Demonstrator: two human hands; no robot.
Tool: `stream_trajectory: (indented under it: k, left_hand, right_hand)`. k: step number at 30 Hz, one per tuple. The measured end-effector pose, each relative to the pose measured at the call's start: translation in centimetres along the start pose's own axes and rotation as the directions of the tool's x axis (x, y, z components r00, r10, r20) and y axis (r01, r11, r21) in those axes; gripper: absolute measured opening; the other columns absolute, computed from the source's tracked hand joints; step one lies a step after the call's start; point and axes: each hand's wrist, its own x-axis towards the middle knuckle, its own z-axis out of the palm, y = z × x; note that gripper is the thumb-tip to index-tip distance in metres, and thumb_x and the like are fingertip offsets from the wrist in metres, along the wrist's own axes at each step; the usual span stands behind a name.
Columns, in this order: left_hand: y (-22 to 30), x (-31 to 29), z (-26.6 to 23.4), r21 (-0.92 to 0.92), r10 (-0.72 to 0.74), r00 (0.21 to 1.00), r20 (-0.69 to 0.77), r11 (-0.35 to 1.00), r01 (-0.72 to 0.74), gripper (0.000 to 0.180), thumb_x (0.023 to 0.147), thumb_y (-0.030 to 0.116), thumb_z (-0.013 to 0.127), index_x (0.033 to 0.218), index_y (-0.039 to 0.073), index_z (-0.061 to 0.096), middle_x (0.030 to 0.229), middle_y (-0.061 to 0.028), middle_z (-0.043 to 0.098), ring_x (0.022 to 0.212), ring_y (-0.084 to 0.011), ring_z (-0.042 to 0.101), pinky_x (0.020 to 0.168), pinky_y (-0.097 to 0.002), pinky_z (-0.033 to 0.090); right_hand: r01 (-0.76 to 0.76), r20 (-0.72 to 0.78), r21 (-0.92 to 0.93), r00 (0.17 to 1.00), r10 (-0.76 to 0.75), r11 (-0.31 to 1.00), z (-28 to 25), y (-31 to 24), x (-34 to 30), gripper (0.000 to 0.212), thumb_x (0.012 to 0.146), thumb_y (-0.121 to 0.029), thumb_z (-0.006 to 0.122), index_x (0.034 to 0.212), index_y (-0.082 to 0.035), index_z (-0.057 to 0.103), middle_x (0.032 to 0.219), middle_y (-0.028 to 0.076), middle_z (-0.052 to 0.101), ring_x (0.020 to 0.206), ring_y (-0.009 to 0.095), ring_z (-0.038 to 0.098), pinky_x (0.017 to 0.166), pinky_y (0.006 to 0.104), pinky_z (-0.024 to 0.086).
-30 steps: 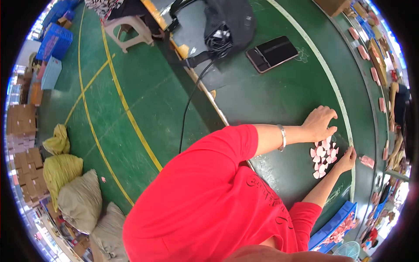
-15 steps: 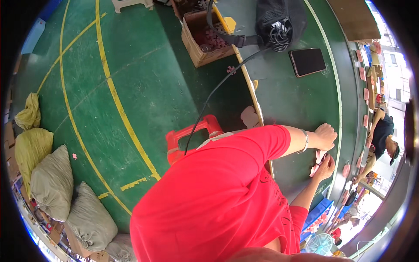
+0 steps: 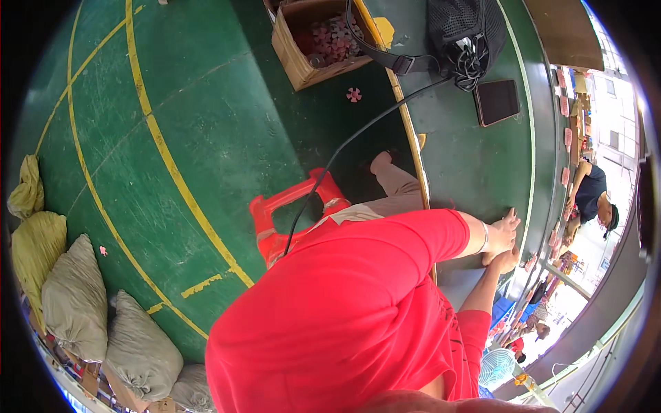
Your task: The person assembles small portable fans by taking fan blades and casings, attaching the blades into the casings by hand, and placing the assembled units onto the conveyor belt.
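Note:
Above the green tabletop (image 3: 458, 182) my two hands are close together, near its far pale line. A bracelet circles the wrist of my left hand (image 3: 501, 233); some of its fingers stick out, while the others bend toward my right hand (image 3: 507, 260). The fingers of my right hand are curled in against the left. Whatever lies between the hands is covered by them, and I cannot make it out. A dark phone (image 3: 497, 103) lies on the table beyond my left hand, beside a black mesh bag (image 3: 465, 27) with coiled cables.
A cardboard box (image 3: 301, 65) of pink flower-shaped pieces stands beside the table, with one loose piece (image 3: 354, 95) on the floor. I sit by a red stool (image 3: 265, 217). A black cable (image 3: 337, 148) crosses from the bag to me. Stuffed sacks (image 3: 74, 299) line the left. A co-worker (image 3: 591, 196) works opposite.
The view has shifted. My hands have drawn together, and the pale pink pieces seen between them before are now hidden. More of my leg shows under the table edge.

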Motion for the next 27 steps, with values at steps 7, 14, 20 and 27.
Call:
stream_trajectory:
  k: [7,14,20,27]
  left_hand:
    - [0.8,2.0,0.6,-0.035,-0.062,0.996,0.062,0.997,0.064,0.067,0.065,0.042,0.074,0.12,0.007,0.06,0.13,-0.0181,0.053,0.132,-0.0413,0.033,0.104,-0.0699,0.014]
    - [2.4,3.0,1.2,-0.056,-0.308,0.951,-0.022,0.95,0.307,0.052,0.069,0.039,0.07,0.114,0.012,0.065,0.129,-0.015,0.054,0.132,-0.0394,0.033,0.105,-0.0698,0.015]
    - [-0.9,0.9,-1.2,-0.074,-0.147,0.978,-0.145,0.988,0.137,0.064,0.058,0.055,0.07,0.106,0.013,0.07,0.128,-0.0171,0.054,0.132,-0.0408,0.032,0.101,-0.069,0.023]
    - [-3.8,-0.1,-0.8,-0.004,-0.174,0.959,-0.223,0.984,0.178,0.035,0.078,0.043,0.057,0.1,0.018,0.07,0.112,-0.0077,0.059,0.115,-0.0298,0.046,0.102,-0.0527,0.028]
  right_hand:
    - [-0.004,0.071,0.243,0.997,-0.014,0.97,0.4,1.6,0.4,0.044,0.082,-0.046,0.061,0.102,-0.008,0.07,0.096,0.011,0.07,0.084,0.026,0.066,0.076,0.0383,0.05]
    - [0.159,0.043,0.6,0.972,-0.23,0.784,2.3,4.5,1.4,0.033,0.082,-0.035,0.064,0.1,-0.008,0.069,0.09,0.01,0.071,0.077,0.022,0.065,0.072,0.0358,0.049]
    - [0.079,-0.042,0.276,0.997,-0.07,0.958,-0.1,3.5,-0.6,0.027,0.085,-0.024,0.065,0.1,-0.002,0.068,0.088,0.009,0.07,0.077,0.018,0.063,0.074,0.0314,0.05]
    - [-0.023,-0.026,0.226,0.999,0.03,0.974,-1.0,-1.1,-3.7,0.035,0.083,-0.043,0.063,0.091,-0.01,0.07,0.091,0.013,0.064,0.085,0.029,0.062,0.078,0.039,0.048]
